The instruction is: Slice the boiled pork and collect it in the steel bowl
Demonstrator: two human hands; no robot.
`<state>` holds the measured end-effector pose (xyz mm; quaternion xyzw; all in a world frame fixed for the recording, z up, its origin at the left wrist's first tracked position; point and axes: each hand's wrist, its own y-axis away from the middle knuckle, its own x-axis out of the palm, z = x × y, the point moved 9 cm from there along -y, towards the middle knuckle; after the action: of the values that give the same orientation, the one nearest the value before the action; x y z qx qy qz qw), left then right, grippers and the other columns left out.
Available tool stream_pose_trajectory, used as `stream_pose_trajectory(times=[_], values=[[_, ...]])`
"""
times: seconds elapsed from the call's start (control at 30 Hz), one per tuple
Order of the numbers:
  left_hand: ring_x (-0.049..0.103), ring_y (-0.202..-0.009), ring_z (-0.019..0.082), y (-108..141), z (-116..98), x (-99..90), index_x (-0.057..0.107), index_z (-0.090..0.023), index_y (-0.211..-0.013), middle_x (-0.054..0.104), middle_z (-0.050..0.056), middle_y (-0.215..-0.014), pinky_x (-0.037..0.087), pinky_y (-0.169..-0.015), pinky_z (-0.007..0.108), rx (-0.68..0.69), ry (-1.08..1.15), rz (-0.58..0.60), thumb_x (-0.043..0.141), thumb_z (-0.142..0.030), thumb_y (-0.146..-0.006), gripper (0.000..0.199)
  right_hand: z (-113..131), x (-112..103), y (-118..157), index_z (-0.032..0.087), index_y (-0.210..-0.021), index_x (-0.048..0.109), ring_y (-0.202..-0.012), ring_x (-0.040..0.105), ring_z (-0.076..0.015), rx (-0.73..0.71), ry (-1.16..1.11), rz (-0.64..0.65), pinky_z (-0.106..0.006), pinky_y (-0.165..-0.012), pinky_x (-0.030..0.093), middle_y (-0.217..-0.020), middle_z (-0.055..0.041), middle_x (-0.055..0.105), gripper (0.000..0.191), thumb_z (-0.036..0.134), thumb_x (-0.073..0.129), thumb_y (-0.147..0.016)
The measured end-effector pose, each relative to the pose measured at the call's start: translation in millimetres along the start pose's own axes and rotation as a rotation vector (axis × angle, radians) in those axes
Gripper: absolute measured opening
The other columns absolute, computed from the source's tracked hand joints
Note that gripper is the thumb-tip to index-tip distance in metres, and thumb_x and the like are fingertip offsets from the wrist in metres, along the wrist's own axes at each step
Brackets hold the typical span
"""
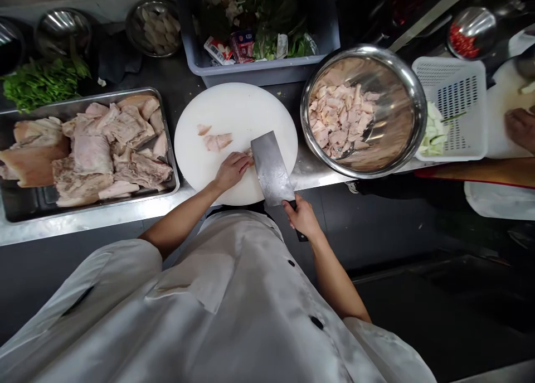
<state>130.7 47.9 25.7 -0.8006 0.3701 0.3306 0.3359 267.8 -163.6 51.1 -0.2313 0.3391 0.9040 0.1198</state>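
Note:
My right hand is wrapped round the black handle of a cleaver, whose broad blade reaches over the right part of a round white cutting board. Close to the blade's left side, the fingers of my left hand are curled together and press on a small piece of meat, mostly hidden by the fingers and the blade. A few loose pieces of pale meat lie on the board, beyond my left hand.
At left stands a metal tray of large meat pieces. A steel bowl of cut meat is at right, beside a white basket with pale green slices. Behind the board is a grey bin of scraps. A co-worker's hand shows far right.

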Motion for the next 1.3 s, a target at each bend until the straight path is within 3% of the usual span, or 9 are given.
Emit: stream_pose_trajectory(times=[0.2, 0.3, 0.47, 0.67, 0.87, 1.1, 1.3], values=[[0.065, -0.106, 0.024, 1, 6, 1.1, 0.072, -0.021, -0.112, 0.073, 0.011, -0.111, 0.057, -0.097, 0.045, -0.031, 0.016, -0.012, 0.049, -0.025, -0.105, 0.025, -3, -7, 9, 0.021, -0.103, 0.057, -0.054, 0.064, -0.0242, -0.005, 0.186, -0.030, -0.033, -0.070, 0.048, -0.054, 0.0020, 0.058, 0.025, 0.045, 0.050, -0.099], [0.065, -0.105, 0.024, 1, 5, 0.6, 0.072, -0.021, -0.111, 0.073, 0.011, -0.110, 0.057, -0.096, 0.044, -0.039, 0.024, -0.006, 0.048, -0.027, -0.106, 0.026, -3, -5, 8, 0.022, -0.102, 0.058, -0.056, 0.064, -0.0238, -0.009, 0.189, -0.003, -0.032, -0.068, 0.047, -0.056, 0.0014, 0.059, 0.025, 0.045, 0.050, -0.099], [0.065, -0.104, 0.024, 0, 5, 2.6, 0.072, -0.021, -0.112, 0.073, 0.011, -0.111, 0.056, -0.098, 0.045, -0.056, 0.020, 0.019, 0.045, -0.029, -0.107, 0.029, 16, -1, -28, 0.023, -0.102, 0.057, -0.050, 0.058, -0.0211, -0.043, 0.105, -0.029, -0.031, -0.065, 0.047, -0.051, 0.0047, 0.054, 0.022, 0.043, 0.050, -0.101], [0.065, -0.104, 0.023, 0, 7, 3.8, 0.073, -0.022, -0.106, 0.074, 0.010, -0.108, 0.055, -0.097, 0.044, -0.092, 0.036, 0.030, 0.046, -0.031, -0.107, 0.029, -4, 0, -5, 0.023, -0.099, 0.057, -0.051, 0.060, -0.0217, -0.016, 0.125, 0.023, -0.030, -0.061, 0.045, -0.054, 0.0027, 0.056, 0.025, 0.047, 0.052, -0.099], [0.065, -0.104, 0.024, 1, 10, 5.4, 0.073, -0.021, -0.109, 0.074, 0.011, -0.109, 0.055, -0.097, 0.045, -0.094, 0.026, 0.028, 0.046, -0.034, -0.107, 0.030, 18, 3, -38, 0.021, -0.103, 0.058, -0.052, 0.059, -0.0207, -0.060, 0.127, -0.019, -0.030, -0.065, 0.046, -0.054, 0.0035, 0.056, 0.022, 0.042, 0.051, -0.100], [0.066, -0.098, 0.023, 2, 9, 4.8, 0.074, -0.021, -0.106, 0.075, 0.010, -0.106, 0.056, -0.094, 0.043, -0.074, 0.007, 0.009, 0.049, -0.032, -0.107, 0.027, -4, 10, -12, 0.023, -0.101, 0.058, -0.054, 0.061, -0.0217, -0.037, 0.147, 0.032, -0.030, -0.062, 0.045, -0.057, 0.0024, 0.058, 0.023, 0.045, 0.052, -0.100], [0.066, -0.100, 0.024, 2, 9, 4.2, 0.074, -0.021, -0.107, 0.075, 0.010, -0.108, 0.055, -0.094, 0.044, -0.091, 0.013, 0.021, 0.051, -0.031, -0.106, 0.025, 10, 19, -34, 0.021, -0.105, 0.058, -0.058, 0.063, -0.0227, -0.045, 0.125, -0.007, -0.030, -0.065, 0.046, -0.059, 0.0008, 0.060, 0.025, 0.044, 0.050, -0.101]])
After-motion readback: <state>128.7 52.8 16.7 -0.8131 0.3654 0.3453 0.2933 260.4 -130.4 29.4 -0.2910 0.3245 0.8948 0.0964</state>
